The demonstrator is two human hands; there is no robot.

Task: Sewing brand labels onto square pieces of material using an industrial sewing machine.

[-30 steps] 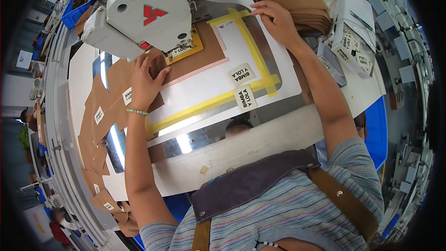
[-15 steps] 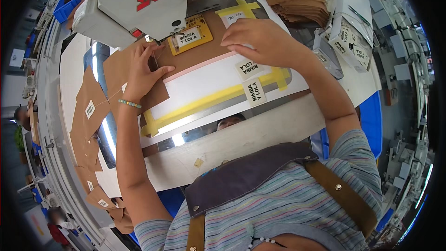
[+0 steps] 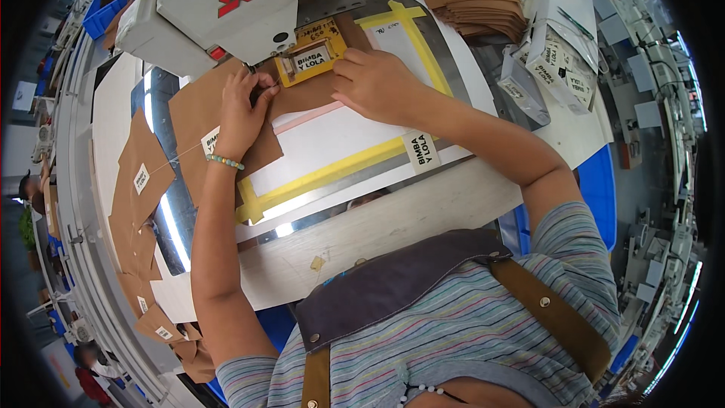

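My left hand (image 3: 245,112) is beside the sewing machine head, thumb and forefinger closed together over brown panels; what they pinch is hidden. My right hand (image 3: 374,89) is curled with its fingertips against the right side of a yellow frame (image 3: 286,72) and its thumb at the edge of a brown panel (image 3: 308,96). The frame lies on that panel, with a pale printed label (image 3: 310,59) showing in its window. Below my left hand, another brown panel (image 3: 189,109) bears a label (image 3: 211,141) partly hidden by my wrist.
The white sewing machine (image 3: 226,15) overhangs the work. Yellow tape (image 3: 332,160) borders a white sheet, with a loose label (image 3: 421,153) on it. Stacked brown panels (image 3: 476,7) and a white box of labels (image 3: 555,60) stand at right. Thread-linked brown pieces (image 3: 140,204) trail off leftward.
My right hand has moved left and down to the frame's side. The frame's label now shows inside its window. The brown panel covers more of the pink strip. One loose label is out of sight.
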